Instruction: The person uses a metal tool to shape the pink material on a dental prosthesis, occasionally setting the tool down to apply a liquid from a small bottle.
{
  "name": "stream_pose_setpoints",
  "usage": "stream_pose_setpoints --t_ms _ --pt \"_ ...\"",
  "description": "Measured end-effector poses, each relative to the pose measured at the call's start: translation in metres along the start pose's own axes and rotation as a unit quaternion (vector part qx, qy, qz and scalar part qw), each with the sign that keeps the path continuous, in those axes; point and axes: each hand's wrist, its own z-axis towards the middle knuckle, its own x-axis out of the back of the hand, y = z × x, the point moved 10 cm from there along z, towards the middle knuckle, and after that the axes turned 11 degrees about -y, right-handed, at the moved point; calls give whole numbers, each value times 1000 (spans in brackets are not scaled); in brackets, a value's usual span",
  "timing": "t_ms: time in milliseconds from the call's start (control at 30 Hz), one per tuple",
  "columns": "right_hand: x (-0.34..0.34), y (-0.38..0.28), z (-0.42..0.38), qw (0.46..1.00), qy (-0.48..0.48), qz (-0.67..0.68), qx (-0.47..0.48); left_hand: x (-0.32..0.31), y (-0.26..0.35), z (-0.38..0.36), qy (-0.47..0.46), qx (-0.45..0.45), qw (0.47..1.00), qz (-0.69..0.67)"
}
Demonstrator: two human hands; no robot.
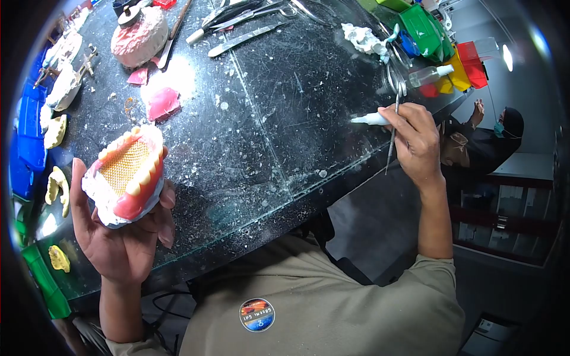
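Working over a debris-strewn desk, well apart from its partner, the left hand cradles a plaster cast bearing a pink denture above the near left corner; the right hand, at the near edge farther right, grips a small bottle and a slim metal instrument. Sound technique likely means steady support beneath the cast and an instrument angled clear of the nozzle.

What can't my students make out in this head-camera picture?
In the head view:
Underside of the plaster cast: hidden by the left hand.
Body behind the white nozzle: covered by the right hand.
Brown handle: cut off by the top edge.
Fine print on the shirt badge: too small.
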Motion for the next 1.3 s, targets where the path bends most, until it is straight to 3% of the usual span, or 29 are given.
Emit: stream_pose_setpoints --t_ms 167,333,400,533,667,733,767,867,900,1000,1067,1167,1267,1300 --pt "2 2 0 1000 11 29 3 1 1 0 1 -1 1000 4" --pt "20 18 1 978 81 179 -71 5 2 -3 39 -16 999 10" --pt "16 32 -2 958 106 246 -99 -1 1 0 -10 1 1000 5" --pt "-2 44 7 870 117 460 -134 4 1 -2 13 -10 1000 26" --pt "13 22 57 864 113 488 -49 12 4 -5 55 -13 994 89" --pt "14 9 96 844 108 526 4 12 2 -8 164 -22 986 28" --pt "11 2 118 849 99 519 22 15 2 -11 208 -33 977 -14" --pt "2 -21 191 873 79 473 87 10 0 -5 116 4 993 20" --pt "1 -32 215 881 81 455 107 11 0 -6 143 8 989 33" --pt "-29 -30 310 869 145 453 138 10 1 -3 86 16 995 49" --pt "-30 -55 348 881 145 421 161 13 2 -4 104 18 994 22" --pt "-37 -74 394 907 104 390 119 14 5 -5 102 19 995 13" --pt "-58 -71 423 944 178 274 42 15 7 -5 91 17 996 12" --pt "-69 -76 424 963 172 199 55 16 8 -5 83 16 996 14"
